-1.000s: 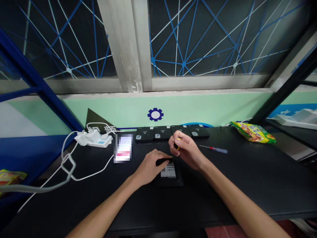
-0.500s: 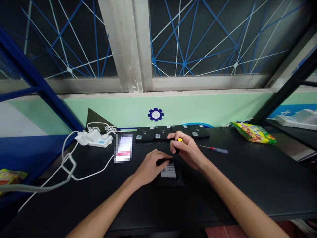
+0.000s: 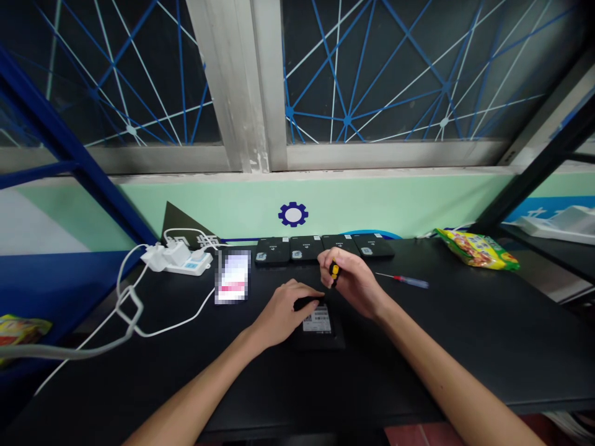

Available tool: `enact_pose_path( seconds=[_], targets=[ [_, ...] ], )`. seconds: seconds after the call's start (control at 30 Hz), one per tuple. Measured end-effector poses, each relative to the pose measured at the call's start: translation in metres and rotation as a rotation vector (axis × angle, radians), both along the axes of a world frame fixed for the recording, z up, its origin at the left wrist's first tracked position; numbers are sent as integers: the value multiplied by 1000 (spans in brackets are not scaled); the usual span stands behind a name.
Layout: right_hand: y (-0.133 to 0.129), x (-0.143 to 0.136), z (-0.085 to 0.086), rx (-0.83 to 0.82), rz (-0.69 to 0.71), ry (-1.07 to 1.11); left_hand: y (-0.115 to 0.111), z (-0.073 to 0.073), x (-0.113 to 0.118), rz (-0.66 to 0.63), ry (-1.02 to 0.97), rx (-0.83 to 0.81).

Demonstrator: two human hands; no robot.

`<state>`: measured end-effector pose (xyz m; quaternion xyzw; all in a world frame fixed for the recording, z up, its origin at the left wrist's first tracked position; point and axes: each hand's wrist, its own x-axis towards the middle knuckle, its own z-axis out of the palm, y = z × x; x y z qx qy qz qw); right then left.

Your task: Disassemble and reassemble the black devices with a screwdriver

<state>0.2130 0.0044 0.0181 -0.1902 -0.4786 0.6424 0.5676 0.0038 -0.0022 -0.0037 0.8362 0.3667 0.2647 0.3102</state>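
Note:
In front of me on the black desk lies a flat black drive [image 3: 318, 321] with a white printed label, resting on a thin black tray or case [image 3: 341, 341]. My left hand [image 3: 290, 310] is closed over its far left corner, thumb on the near side and fingers on the far side. Just above and to the right, my right hand [image 3: 351, 275] is wrapped round a yellow-and-black screwdriver [image 3: 334, 271]; only part of the handle shows and its tip is hidden. A second screwdriver [image 3: 409, 281], with a clear bluish handle and red collar, lies to the right.
Several flat black boxes [image 3: 273, 251] stand in a row along the wall. A phone with a lit screen [image 3: 232, 277] lies to the left, near a white power strip [image 3: 190, 263] with trailing cables. A yellow-green snack bag [image 3: 478, 249] sits at the back right.
My right hand has turned, so the yellow-and-black handle now shows more from its side, and the index finger has curled in. My left hand has stayed on the drive.

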Motion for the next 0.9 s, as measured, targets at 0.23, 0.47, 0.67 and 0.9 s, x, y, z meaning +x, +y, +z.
enact_pose_path(
  seconds=[0.23,0.47,0.67,0.9],
  targets=[
    [-2,0,1,-14,34,21,-1,1,0,5,-3,-1],
    [-2,0,4,-21,75,38,-1,2,0,1,10,9],
    [1,-1,0,19,19,-12,0,0,1,3,6,11],
    [-1,-1,1,-18,19,5,-1,2,0,6,3,10]
  ],
)
